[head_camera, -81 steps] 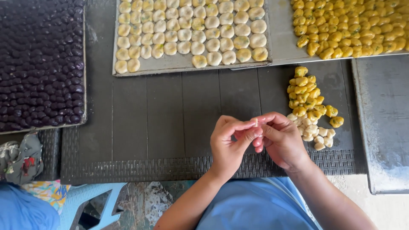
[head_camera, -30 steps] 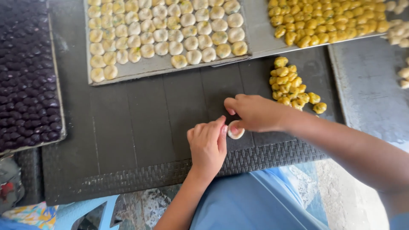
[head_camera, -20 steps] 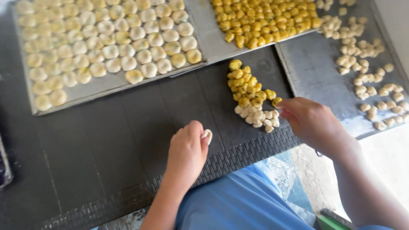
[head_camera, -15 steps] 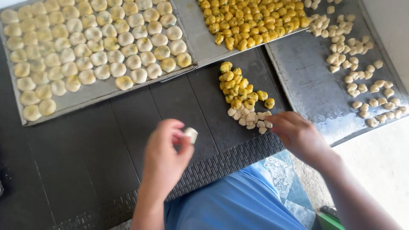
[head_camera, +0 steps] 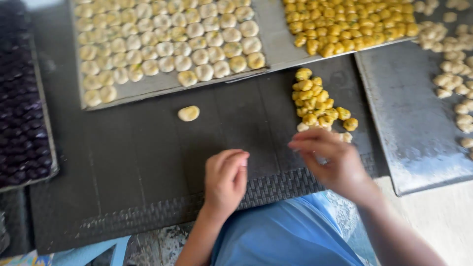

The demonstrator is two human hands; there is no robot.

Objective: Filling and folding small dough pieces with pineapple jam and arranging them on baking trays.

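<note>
We saw our left hand [head_camera: 225, 181] resting low on the dark ribbed mat [head_camera: 143, 152], its fingers curled loosely inward and holding nothing that we could make out; our right hand [head_camera: 329, 160] hovered just beside it to the right, fingers bent and gathered toward the thumb, but the blur kept us from telling whether anything was pinched between them.

Ahead of the left hand and a little to its left, well apart from it, lay one pale round filled dough ball [head_camera: 188, 113], alone on the mat and just short of the flat grey metal tray [head_camera: 276, 44]; that tray, further ahead of both hands, held close rows of similar pale round dough pieces [head_camera: 172, 44] on the part ahead of the left hand, and a dense heap of small yellow filling balls [head_camera: 350, 24] on the part ahead of the right.

Just ahead of the right hand's fingertips sat a loose pile of yellow filling balls [head_camera: 315, 101] directly on the mat, a few paler bits at its near edge; to the right of that hand lay a second dark grey metal tray [head_camera: 409, 128] with scattered pale dough lumps [head_camera: 456, 74] along its far side; far to the left of the left hand stood a tray of dark purple balls [head_camera: 22, 98].
</note>
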